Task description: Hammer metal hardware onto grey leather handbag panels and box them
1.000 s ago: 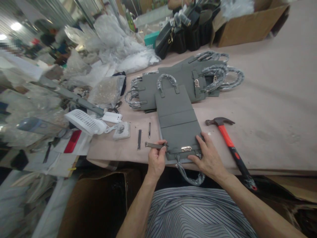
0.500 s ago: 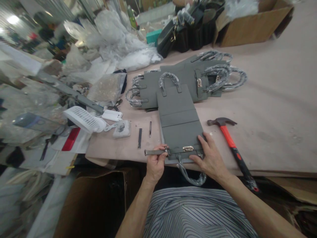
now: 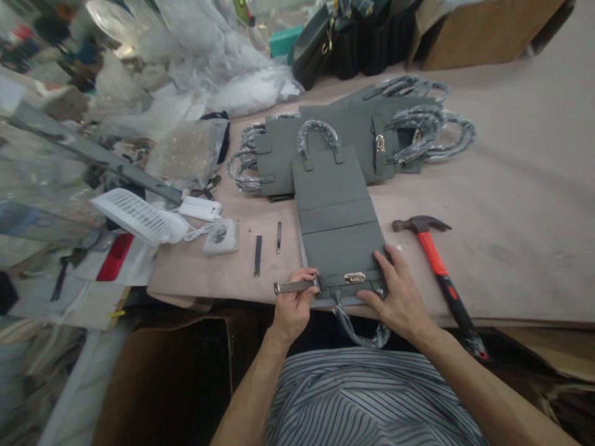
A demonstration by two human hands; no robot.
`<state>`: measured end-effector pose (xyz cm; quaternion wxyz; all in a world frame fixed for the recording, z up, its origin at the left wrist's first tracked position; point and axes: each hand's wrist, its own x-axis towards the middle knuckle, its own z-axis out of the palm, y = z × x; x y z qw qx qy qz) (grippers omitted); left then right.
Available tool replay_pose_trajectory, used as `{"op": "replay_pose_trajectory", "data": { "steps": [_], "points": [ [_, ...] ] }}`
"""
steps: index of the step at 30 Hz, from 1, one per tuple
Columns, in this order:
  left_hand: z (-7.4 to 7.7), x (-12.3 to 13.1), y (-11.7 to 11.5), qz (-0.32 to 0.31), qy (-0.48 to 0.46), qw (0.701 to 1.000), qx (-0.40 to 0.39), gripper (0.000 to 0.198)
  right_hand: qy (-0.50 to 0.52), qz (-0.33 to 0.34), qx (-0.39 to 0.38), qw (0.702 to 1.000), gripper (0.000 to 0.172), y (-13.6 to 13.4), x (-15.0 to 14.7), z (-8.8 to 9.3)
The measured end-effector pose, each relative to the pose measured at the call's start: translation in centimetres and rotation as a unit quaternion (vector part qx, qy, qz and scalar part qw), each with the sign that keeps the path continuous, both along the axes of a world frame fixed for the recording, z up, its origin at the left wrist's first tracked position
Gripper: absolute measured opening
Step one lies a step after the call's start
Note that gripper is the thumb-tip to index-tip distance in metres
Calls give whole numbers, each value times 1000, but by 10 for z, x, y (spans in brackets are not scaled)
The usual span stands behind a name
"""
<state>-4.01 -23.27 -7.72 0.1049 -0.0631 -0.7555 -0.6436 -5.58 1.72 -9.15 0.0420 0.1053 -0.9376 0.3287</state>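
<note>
A flat grey handbag panel (image 3: 338,229) lies at the table's near edge, with a gold clasp (image 3: 354,278) near its lower end and a plastic-wrapped handle (image 3: 360,334) hanging over the edge. My left hand (image 3: 292,303) pinches a narrow grey strap (image 3: 294,287) at the panel's left side. My right hand (image 3: 397,291) lies flat, fingers spread, pressing the panel's lower right corner beside the clasp.
A red-handled hammer (image 3: 434,260) lies right of the panel. More grey panels with wrapped handles (image 3: 372,133) are stacked behind. Two small metal punches (image 3: 258,254), a white fan (image 3: 134,217), plastic bags and black handbags (image 3: 353,37) sit left and behind. A cardboard box (image 3: 186,371) stands below the edge.
My left hand has lowered the strap a little, from clear of the panel's left edge until its end touches that edge. The right hand stays pressed on the panel. The view tilted slightly.
</note>
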Motion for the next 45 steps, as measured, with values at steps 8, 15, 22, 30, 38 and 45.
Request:
{"op": "replay_pose_trajectory", "data": {
  "steps": [8, 15, 22, 30, 38, 45],
  "points": [
    [-1, -2, 1, 1, 7, 1000, -10, 8, 7, -4, 7, 1000, 86, -1, 0, 0],
    [-8, 5, 0, 13, 5, 1000, 9, 8, -5, 0, 1, 1000, 87, -1, -1, 1],
    [-9, 17, -3, 22, 20, 999, -41, 9, -2, 0, 1, 1000, 88, -1, -1, 1],
    [-12, 12, 5, 11, 63, 994, -83, 12, 2, 4, 2, 1000, 89, -1, -2, 0],
    [-7, 11, 3, -10, 94, 988, -126, 12, 7, 4, 2, 1000, 88, 0, -1, -1],
    [-9, 11, 6, 14, 125, 981, -150, 10, 26, 4, -1, 1000, 88, 0, -2, -3]
  ]
}}
